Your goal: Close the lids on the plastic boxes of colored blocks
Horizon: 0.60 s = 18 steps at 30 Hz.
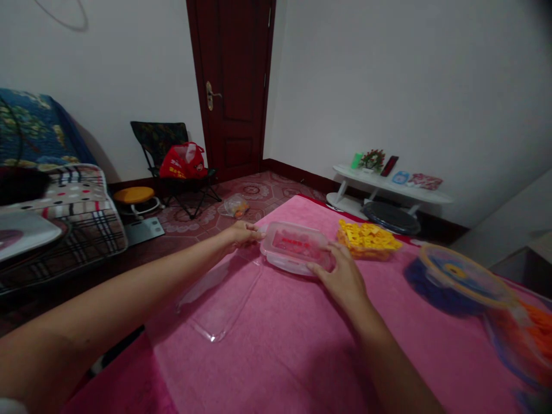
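Note:
A clear plastic box [295, 246] with red pieces inside sits on the pink tablecloth [280, 351], its lid on top. My left hand [242, 233] grips the box's left end with curled fingers. My right hand [342, 279] holds the near right corner, fingers pressed against the lid's edge. A clear flat tray [222, 299] lies on the cloth just in front of the box, under my left forearm.
A pile of yellow pieces [367, 237] lies right of the box. A round container of blue pieces [457, 282] and orange pieces [537, 328] sit at the right. Beyond the table are a folding chair [166, 144] with a red bag [183, 161], a dark door [230, 86] and a white low shelf [388, 187].

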{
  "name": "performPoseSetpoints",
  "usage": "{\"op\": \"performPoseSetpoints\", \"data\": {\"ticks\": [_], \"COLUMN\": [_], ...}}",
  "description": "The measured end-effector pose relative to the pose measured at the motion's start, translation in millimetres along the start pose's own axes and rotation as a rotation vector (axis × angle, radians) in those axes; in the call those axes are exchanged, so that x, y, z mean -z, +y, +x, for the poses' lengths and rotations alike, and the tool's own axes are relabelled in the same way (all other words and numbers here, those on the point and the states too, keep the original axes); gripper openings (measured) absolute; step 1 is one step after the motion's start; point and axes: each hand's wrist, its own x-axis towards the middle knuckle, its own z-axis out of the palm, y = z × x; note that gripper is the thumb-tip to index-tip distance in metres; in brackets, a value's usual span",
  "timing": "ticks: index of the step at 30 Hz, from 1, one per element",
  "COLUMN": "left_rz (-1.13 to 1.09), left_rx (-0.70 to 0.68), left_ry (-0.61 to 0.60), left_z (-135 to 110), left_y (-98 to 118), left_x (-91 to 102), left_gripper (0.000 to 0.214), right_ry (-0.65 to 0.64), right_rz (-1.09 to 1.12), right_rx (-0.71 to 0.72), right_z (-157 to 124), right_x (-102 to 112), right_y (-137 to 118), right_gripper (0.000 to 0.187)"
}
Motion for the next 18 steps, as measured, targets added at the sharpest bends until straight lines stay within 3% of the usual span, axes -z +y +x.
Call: {"op": "performPoseSetpoints", "data": {"ticks": [3, 6, 8, 11, 14, 16, 18], "left_rz": [0.032, 0.053, 0.071, 0.248, 0.654, 0.911, 1.079], "left_rx": [-0.002, 0.011, -0.012, -0.256, -0.601, -0.702, -0.700], "left_ry": [0.020, 0.029, 0.047, 0.033, -0.110, -0.229, -0.318], "left_z": [4.5, 6.9, 8.6, 10.0, 7.3, 4.0, 1.5], "left_y": [0.6, 1.7, 2.3, 4.2, 9.0, 14.6, 22.3], "left_x": [-0.3, 0.1, 1.9, 5.7, 4.1, -3.0, -14.2], "left_gripper": [0.037, 0.037, 0.048, 0.074, 0.088, 0.101, 0.116], "right_ry": [-0.090, -0.165, -0.213, -0.286, -0.304, -0.310, -0.324], "right_rz": [-0.028, -0.054, -0.125, -0.279, -0.377, -0.407, -0.417], "right_rx": [0.062, 0.096, 0.093, 0.053, 0.035, 0.035, 0.030], "right_z": [8.2, 16.4, 21.4, 26.9, 29.9, 31.9, 34.9], "right_x": [-2.0, 1.1, 7.1, 17.1, 22.2, 22.2, 20.8], "right_y": [1.2, 0.2, -3.8, -13.9, -22.5, -24.1, -21.8], "right_gripper": [0.067, 0.071, 0.074, 0.079, 0.077, 0.076, 0.078]}}
